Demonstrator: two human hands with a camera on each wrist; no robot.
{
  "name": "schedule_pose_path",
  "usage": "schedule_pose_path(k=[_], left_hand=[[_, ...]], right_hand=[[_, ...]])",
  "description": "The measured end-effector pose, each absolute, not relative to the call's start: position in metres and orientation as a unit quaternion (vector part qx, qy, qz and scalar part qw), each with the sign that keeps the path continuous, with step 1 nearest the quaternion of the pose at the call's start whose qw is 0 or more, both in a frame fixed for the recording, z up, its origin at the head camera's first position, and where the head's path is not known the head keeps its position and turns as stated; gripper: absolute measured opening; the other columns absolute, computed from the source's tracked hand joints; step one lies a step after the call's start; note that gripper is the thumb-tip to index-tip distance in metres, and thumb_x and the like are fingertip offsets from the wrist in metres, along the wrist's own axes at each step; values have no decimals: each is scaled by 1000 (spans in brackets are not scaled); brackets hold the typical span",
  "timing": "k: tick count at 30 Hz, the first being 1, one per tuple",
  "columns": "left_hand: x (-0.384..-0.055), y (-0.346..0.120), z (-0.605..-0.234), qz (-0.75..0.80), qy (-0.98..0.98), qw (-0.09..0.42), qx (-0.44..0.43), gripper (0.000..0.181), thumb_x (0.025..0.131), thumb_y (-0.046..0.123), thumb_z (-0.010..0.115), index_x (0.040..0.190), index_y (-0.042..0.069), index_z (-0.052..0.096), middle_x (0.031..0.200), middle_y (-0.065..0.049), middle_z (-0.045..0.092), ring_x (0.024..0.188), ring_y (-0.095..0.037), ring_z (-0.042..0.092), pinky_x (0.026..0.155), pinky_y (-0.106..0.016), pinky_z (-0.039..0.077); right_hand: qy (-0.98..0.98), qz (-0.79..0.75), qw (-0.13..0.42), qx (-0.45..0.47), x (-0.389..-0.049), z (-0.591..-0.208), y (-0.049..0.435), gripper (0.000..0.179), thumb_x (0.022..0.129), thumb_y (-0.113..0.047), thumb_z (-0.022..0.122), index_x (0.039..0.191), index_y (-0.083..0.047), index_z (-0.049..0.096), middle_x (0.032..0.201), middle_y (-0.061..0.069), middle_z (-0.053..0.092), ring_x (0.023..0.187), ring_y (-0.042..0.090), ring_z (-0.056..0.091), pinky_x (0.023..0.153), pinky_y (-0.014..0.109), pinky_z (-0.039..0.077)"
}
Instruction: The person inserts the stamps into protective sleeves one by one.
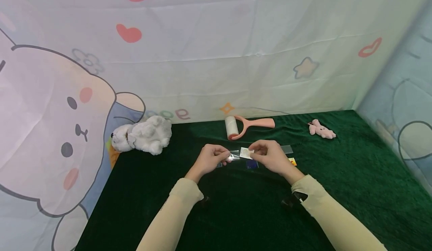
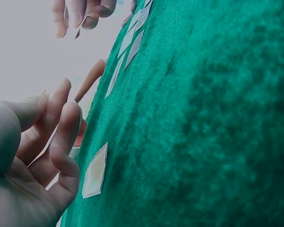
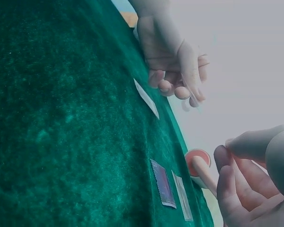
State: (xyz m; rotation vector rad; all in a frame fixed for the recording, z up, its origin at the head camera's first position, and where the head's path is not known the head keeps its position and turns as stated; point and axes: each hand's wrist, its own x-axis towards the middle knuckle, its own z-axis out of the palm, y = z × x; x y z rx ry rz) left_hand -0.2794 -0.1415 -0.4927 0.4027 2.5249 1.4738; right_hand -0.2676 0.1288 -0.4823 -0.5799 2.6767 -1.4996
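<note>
My left hand (image 1: pixel 210 159) pinches a small clear plastic sleeve (image 1: pixel 234 155) between thumb and forefinger. Just right of it, my right hand (image 1: pixel 268 155) pinches a small white printed card (image 1: pixel 246 153) by its right edge. Sleeve and card are held close together above the green cloth; whether they touch I cannot tell. Below the card lies a dark blue packet (image 1: pixel 252 164). One flat packet (image 2: pixel 95 172) lies on the cloth near my left hand. By my right hand lie a yellow-and-red packet (image 1: pixel 292 161) and a clear flat sleeve (image 1: pixel 287 149).
Behind my hands lies a lint roller (image 1: pixel 231 127) with a pink handle. A white plush dog (image 1: pixel 145 134) is at the back left, a small pink plush bear (image 1: pixel 321 129) at the back right. Green cloth (image 1: pixel 236 217) covers the table; a printed curtain (image 1: pixel 216 37) hangs behind.
</note>
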Motion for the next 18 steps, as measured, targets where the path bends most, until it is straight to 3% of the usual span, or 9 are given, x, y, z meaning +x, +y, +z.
schedule_pose_path(k=[18], left_hand=[[-282, -142, -494, 509, 844, 102, 133, 18, 104, 28, 69, 109, 13, 79, 90, 0, 78, 82, -21, 71, 80, -35, 55]], right_hand=[[856, -478, 31, -197, -268, -483, 126, 18, 96, -12, 76, 115, -10, 75, 109, 8, 74, 83, 19, 67, 73, 36, 56]])
